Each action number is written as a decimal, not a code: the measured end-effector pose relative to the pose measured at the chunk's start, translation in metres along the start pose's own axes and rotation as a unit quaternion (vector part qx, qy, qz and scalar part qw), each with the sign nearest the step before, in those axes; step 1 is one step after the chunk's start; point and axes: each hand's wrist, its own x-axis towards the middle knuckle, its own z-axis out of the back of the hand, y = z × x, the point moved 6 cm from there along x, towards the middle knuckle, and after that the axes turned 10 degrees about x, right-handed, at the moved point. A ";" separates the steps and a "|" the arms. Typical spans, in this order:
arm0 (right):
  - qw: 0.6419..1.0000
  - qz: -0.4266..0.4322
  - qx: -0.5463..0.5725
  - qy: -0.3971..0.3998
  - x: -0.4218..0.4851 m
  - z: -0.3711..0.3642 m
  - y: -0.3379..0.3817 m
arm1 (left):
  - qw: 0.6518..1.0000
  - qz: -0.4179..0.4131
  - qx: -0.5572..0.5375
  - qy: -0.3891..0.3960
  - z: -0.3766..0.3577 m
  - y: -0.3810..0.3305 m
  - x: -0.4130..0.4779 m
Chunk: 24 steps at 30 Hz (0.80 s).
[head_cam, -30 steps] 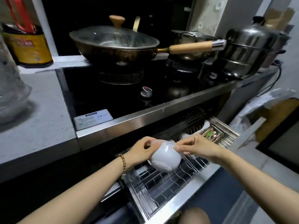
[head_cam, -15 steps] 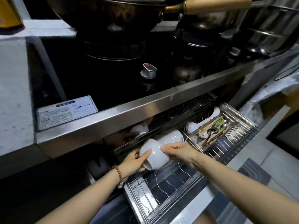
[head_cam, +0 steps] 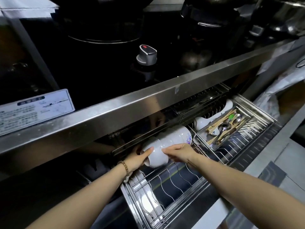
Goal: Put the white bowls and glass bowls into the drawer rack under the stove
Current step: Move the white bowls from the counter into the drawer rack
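Between both hands sits a white bowl (head_cam: 156,155), over the rack (head_cam: 173,184): left hand (head_cam: 137,158) cups its side, right hand (head_cam: 179,153) pinches the rim. Just past the fingers, probably touching, lie more bowls (head_cam: 175,138).

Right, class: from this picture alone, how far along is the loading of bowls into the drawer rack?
Done: the drawer rack is out and a row of white bowls already lies nested at its back. In hand: left hand and right hand both hold another white bowl, tipped sideways beside that row. Left: releasing it, plus the glass bowls; none shows in the rack.
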 end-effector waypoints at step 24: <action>0.999 0.009 -0.028 -0.014 0.019 0.011 -0.013 | 0.997 -0.035 0.065 -0.039 -0.011 -0.005 0.012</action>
